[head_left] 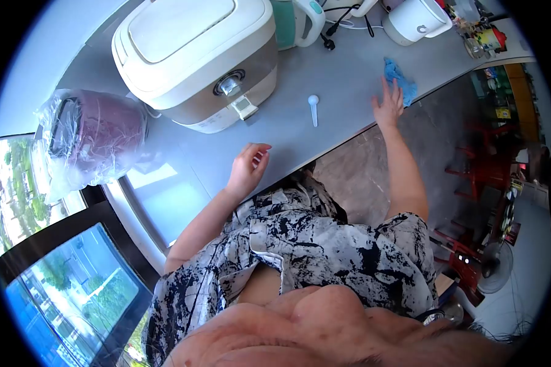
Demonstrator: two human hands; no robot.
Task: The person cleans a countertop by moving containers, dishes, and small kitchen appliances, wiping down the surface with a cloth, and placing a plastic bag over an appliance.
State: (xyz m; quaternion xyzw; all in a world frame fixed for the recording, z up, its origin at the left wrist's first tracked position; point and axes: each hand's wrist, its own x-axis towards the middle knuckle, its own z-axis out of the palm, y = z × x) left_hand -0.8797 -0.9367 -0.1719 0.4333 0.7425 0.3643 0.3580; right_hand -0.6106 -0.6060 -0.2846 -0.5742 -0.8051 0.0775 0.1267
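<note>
A blue cloth (400, 81) lies crumpled near the counter's front edge on the right. My right hand (388, 105) is beside its lower left side, fingers spread; whether the fingertips touch it is unclear. My left hand (249, 166) rests at the counter edge with its fingers curled and slightly apart, holding nothing visible. Between the two hands, farther back, a small white spoon (313, 110) lies flat with its bowl pointing away from me. A large white and grey cooker (196, 61) stands behind my left hand, its lid closed.
On the grey counter (343, 92) stand a plastic-wrapped purple item (101, 134) at left, a green kettle (286, 24) and a white pot (410, 23) at the back. Black plugs (329, 37) and cables lie between them. Small jars (474, 46) crowd the right end.
</note>
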